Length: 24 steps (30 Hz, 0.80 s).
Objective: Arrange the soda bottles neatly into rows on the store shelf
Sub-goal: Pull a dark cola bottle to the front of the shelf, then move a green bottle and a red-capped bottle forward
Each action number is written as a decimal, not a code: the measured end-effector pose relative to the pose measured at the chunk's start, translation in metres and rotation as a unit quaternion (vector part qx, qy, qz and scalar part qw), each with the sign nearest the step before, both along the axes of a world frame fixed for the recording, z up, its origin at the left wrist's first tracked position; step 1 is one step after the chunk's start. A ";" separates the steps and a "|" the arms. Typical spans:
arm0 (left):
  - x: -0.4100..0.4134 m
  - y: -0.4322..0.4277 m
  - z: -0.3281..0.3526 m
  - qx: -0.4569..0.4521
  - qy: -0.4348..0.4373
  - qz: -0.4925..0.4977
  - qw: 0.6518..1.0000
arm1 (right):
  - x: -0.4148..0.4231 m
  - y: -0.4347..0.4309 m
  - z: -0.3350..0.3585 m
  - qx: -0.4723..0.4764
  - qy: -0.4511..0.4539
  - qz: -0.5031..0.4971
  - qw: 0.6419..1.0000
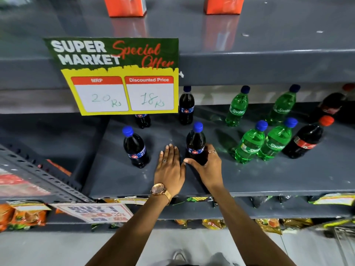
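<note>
The right hand grasps a dark cola bottle at the shelf front; the left hand lies flat and released at its 9 o'clock. Aligning step; next, probably slide it level with the cola at 9 o'clock.

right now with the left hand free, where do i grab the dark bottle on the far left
Grip the far-left dark bottle around its straight labelled body, coming from its right side, where the left hand lies flat. It stands upright with open shelf on that side.
</note>
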State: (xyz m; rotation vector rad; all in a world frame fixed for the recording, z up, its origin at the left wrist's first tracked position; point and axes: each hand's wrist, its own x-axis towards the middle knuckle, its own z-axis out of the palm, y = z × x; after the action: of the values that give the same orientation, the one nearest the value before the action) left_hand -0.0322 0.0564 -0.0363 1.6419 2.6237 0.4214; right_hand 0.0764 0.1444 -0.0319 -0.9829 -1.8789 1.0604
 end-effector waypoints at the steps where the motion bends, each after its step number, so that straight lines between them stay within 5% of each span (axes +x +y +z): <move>1: 0.000 0.000 0.000 0.001 0.001 0.001 1.000 | 0.000 0.000 -0.001 -0.001 0.001 0.001 1.000; 8: 0.002 -0.003 0.005 0.006 -0.031 0.017 0.999 | 0.001 -0.004 0.003 -0.024 0.022 0.015 0.999; 12: 0.035 -0.026 0.014 0.149 -0.076 0.043 0.985 | 0.038 -0.014 0.006 -0.083 0.073 0.023 0.994; 14: 0.071 -0.047 0.017 0.226 -0.115 0.000 0.967 | 0.073 -0.022 0.002 -0.098 0.103 -0.019 0.990; 19: 0.201 -0.012 0.015 0.168 -0.223 -0.198 0.940 | 0.199 0.032 0.006 -0.070 0.187 -0.215 0.956; 24: 0.264 0.084 0.024 0.190 -0.356 -0.007 0.915 | 0.251 0.119 0.006 -0.071 0.049 -0.189 0.978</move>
State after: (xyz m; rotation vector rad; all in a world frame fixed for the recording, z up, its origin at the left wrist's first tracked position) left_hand 0.2316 0.1409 -0.0120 1.2263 2.0474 1.3092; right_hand 0.3274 0.2634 -0.0259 -1.2862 -1.4749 1.0000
